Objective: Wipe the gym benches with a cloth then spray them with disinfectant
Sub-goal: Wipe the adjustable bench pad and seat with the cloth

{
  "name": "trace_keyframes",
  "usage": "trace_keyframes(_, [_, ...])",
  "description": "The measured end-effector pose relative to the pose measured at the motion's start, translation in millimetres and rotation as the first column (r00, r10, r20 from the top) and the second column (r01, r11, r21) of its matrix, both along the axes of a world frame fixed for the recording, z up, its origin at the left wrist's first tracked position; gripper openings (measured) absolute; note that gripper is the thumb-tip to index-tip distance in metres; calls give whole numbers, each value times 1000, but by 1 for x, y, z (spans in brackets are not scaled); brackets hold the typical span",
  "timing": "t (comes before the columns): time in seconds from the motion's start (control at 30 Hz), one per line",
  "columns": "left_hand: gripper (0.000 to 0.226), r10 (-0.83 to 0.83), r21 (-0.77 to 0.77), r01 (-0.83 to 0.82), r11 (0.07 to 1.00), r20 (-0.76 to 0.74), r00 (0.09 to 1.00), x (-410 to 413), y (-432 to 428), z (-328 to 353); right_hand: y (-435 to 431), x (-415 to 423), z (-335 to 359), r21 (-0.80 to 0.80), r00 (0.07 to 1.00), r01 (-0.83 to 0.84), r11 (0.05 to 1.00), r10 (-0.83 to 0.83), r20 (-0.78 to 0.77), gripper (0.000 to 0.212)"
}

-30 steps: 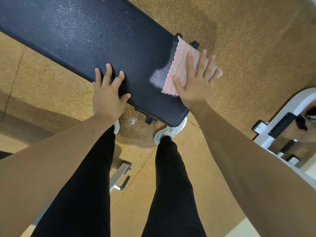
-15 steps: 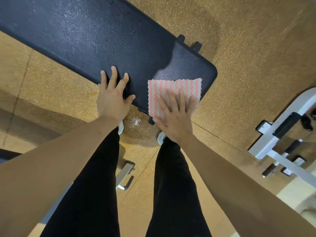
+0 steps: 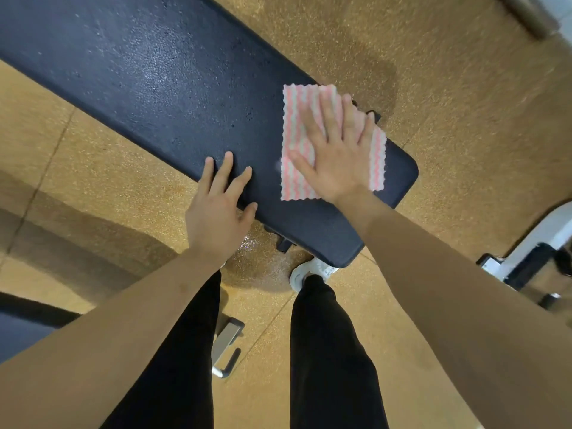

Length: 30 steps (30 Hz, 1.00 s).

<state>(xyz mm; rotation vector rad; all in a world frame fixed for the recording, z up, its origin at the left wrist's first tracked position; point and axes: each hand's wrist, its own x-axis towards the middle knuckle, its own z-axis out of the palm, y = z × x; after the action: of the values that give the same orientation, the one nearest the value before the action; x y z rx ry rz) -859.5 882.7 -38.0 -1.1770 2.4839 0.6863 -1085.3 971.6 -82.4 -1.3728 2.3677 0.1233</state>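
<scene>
A black padded gym bench [image 3: 161, 88] runs diagonally from the top left to its rounded end at the right. A pink-and-white striped cloth [image 3: 295, 119] lies flat on the pad near that end, reaching the far edge. My right hand [image 3: 337, 156] presses down on the cloth with flat, spread fingers. My left hand [image 3: 221, 205] rests on the near edge of the pad, fingers apart, holding nothing. No spray bottle is in view.
I stand close to the bench in black trousers, with a white shoe [image 3: 312, 270] under its end. A metal bench foot [image 3: 226, 348] lies between my legs. A white machine frame [image 3: 541, 230] stands at the right, a dark pad [image 3: 18, 332] at the lower left.
My right hand slid the cloth from the bench's end to the near edge, then across the pad to the far edge. The left hand stays on the near edge.
</scene>
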Motion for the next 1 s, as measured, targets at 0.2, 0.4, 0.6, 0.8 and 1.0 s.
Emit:
trace_keyframes(0.2, [47,83,6,-83,997,-175,981,14,-24,2,-30,7,-1,16,1000,30,999,-30,-10,78])
trace_keyframes(0.4, [58,173,-106,-193,976,-166,971,24,-82,-2,-17,81,-1,-32,986,-167,986,167,8,75])
trace_keyframes(0.6, [76,213,-146,-212,966,-8,977,30,-117,-5,-25,99,0,-68,943,-330,942,333,30,70])
trace_keyframes(0.8, [74,44,-220,-38,975,22,999,39,-129,-7,-73,55,-10,-34,987,-157,987,156,-28,72])
trace_keyframes(1.0, [71,-86,-251,81,965,-10,996,54,-142,-7,-141,17,-4,-1,994,105,995,-105,-30,69])
